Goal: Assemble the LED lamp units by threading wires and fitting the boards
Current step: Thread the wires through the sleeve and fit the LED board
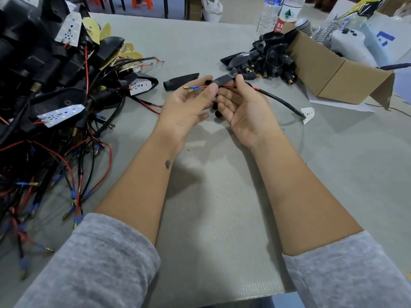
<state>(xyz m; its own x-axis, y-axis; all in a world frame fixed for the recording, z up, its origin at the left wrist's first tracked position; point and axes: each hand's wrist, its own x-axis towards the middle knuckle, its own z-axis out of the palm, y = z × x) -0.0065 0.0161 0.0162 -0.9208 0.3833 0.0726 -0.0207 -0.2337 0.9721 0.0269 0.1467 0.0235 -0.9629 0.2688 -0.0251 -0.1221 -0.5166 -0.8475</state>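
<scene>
Wire threading above the grey tabletop (222, 196)
Left hand (184, 107) and right hand (244, 110) pinch a black lamp housing (223, 80) and its red-and-black wire (264, 92), left of the cardboard box (333, 74).

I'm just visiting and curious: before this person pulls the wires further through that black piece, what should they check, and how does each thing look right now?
1. Both wire tips out past the left hand: ok, the blue-sleeved terminals show.
2. Black housing held firmly: ok, pinched between both hands.
3. Right hand on the cable: ok.
4. LED board free to follow: ok, lying loose on the table.
5. Wires snagging inside the housing: cannot tell, hidden.
</scene>
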